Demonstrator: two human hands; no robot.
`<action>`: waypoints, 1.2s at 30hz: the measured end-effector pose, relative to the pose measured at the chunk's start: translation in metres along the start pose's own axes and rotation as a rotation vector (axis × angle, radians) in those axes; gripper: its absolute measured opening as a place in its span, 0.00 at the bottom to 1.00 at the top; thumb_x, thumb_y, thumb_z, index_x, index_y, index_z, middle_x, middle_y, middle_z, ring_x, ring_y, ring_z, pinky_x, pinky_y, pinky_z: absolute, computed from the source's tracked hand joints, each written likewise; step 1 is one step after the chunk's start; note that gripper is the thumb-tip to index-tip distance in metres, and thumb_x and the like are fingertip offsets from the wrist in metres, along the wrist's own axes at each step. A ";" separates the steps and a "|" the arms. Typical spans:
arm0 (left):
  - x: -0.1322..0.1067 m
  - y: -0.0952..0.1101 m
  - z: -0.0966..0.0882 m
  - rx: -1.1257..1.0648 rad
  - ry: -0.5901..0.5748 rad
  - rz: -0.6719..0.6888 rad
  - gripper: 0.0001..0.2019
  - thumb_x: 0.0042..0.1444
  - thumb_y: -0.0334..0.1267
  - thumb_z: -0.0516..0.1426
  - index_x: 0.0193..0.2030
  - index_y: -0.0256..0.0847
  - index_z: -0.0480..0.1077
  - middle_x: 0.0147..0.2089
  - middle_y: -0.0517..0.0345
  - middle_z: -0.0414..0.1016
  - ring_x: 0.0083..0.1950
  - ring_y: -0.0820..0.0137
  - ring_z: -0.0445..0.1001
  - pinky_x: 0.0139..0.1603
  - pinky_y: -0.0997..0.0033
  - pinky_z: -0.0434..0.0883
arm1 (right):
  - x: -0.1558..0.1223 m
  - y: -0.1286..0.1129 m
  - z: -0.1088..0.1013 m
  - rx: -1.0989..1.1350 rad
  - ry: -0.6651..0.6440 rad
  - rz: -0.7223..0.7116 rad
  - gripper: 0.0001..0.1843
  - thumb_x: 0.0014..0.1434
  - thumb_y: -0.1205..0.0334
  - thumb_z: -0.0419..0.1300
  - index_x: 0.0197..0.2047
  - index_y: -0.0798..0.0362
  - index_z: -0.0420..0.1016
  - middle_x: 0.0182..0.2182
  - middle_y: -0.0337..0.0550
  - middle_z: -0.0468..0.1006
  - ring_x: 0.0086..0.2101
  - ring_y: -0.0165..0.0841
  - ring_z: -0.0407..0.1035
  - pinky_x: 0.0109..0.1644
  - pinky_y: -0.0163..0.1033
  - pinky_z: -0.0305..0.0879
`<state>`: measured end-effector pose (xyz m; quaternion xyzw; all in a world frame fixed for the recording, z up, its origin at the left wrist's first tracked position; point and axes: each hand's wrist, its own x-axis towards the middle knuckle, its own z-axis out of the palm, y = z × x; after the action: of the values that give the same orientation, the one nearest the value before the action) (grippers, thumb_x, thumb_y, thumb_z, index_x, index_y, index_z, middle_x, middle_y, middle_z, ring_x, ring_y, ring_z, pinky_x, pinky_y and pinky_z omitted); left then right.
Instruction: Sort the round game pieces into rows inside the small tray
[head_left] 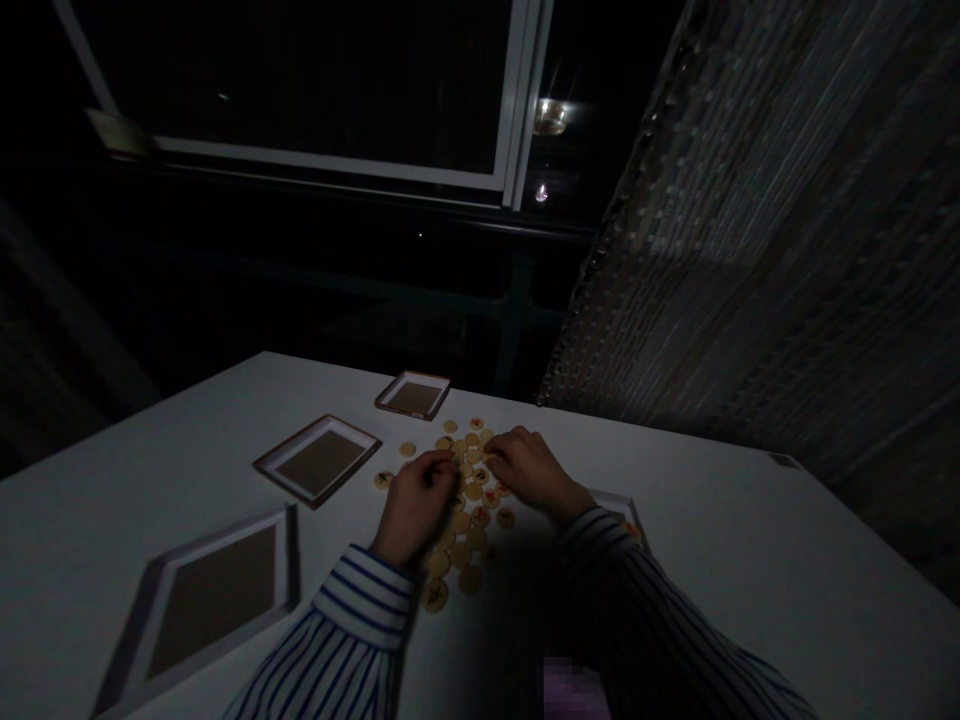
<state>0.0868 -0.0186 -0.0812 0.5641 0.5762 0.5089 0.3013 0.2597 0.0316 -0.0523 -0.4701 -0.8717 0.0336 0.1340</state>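
Round wooden xiangqi pieces [460, 553] lie in a loose cluster on the white table, several showing black or red characters and others plain side up. At the left of the cluster, my left hand [420, 505] is closed, its thumb and forefinger curled together above the pieces. Whatever those fingertips hold, if anything, is hidden. Over the right far side of the pile, my right hand [534, 470] has its fingers drawn together on a pale piece [489, 451]. My wrists and striped sleeves cover part of the table.
Shallow box parts lie left of the pieces: a large one [214, 588] in front, a medium one [319, 458], and a small one [413, 395] at the back. Another tray [626, 508] with red-marked pieces is partly behind my right sleeve. A beaded curtain [720, 250] hangs at the right.
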 end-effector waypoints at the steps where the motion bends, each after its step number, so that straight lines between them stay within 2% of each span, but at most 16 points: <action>1: 0.000 0.001 0.000 0.015 -0.002 0.008 0.15 0.48 0.45 0.53 0.38 0.37 0.72 0.34 0.53 0.76 0.34 0.67 0.72 0.36 0.69 0.67 | 0.001 0.001 0.001 0.076 0.021 0.013 0.12 0.57 0.61 0.51 0.43 0.52 0.71 0.39 0.44 0.74 0.43 0.34 0.62 0.47 0.39 0.52; 3: 0.000 0.001 0.000 0.039 -0.006 0.022 0.15 0.49 0.44 0.53 0.39 0.36 0.72 0.34 0.52 0.76 0.34 0.67 0.72 0.37 0.68 0.67 | 0.004 0.005 0.005 0.274 0.056 0.028 0.13 0.56 0.61 0.52 0.43 0.53 0.71 0.39 0.44 0.74 0.41 0.33 0.64 0.45 0.37 0.55; 8: -0.001 0.000 0.001 0.057 -0.025 0.044 0.15 0.50 0.43 0.52 0.41 0.37 0.71 0.35 0.53 0.76 0.36 0.67 0.72 0.39 0.68 0.67 | 0.012 0.007 0.014 0.832 0.066 0.114 0.14 0.51 0.58 0.56 0.40 0.57 0.70 0.32 0.43 0.75 0.32 0.30 0.68 0.35 0.35 0.62; 13: -0.002 0.001 0.003 0.021 -0.025 0.040 0.15 0.49 0.43 0.53 0.41 0.38 0.70 0.36 0.54 0.76 0.36 0.67 0.73 0.39 0.68 0.67 | 0.014 0.000 0.009 1.108 0.046 0.127 0.15 0.46 0.57 0.61 0.36 0.57 0.71 0.30 0.41 0.75 0.31 0.29 0.68 0.35 0.35 0.63; 21: -0.002 0.005 0.004 -0.055 -0.020 0.046 0.17 0.49 0.44 0.53 0.43 0.38 0.71 0.37 0.54 0.76 0.38 0.67 0.73 0.40 0.68 0.68 | 0.012 -0.004 0.006 1.219 -0.046 0.093 0.13 0.46 0.58 0.62 0.35 0.56 0.72 0.29 0.40 0.75 0.30 0.28 0.68 0.36 0.35 0.63; 29: -0.005 0.016 0.002 -0.145 -0.044 0.049 0.14 0.49 0.45 0.55 0.39 0.41 0.73 0.41 0.55 0.77 0.44 0.66 0.72 0.48 0.67 0.66 | 0.010 -0.007 0.003 1.251 -0.105 0.049 0.13 0.47 0.58 0.60 0.36 0.56 0.73 0.32 0.40 0.76 0.33 0.29 0.70 0.42 0.37 0.63; 36: -0.003 0.013 0.002 -0.218 -0.038 0.006 0.14 0.47 0.45 0.56 0.38 0.40 0.74 0.39 0.54 0.77 0.41 0.66 0.74 0.45 0.67 0.68 | 0.009 -0.010 0.001 1.234 -0.107 0.072 0.14 0.47 0.56 0.60 0.36 0.56 0.74 0.33 0.42 0.77 0.35 0.31 0.70 0.43 0.38 0.64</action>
<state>0.0941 -0.0225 -0.0702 0.5391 0.5102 0.5587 0.3701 0.2469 0.0339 -0.0501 -0.3327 -0.6808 0.5593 0.3362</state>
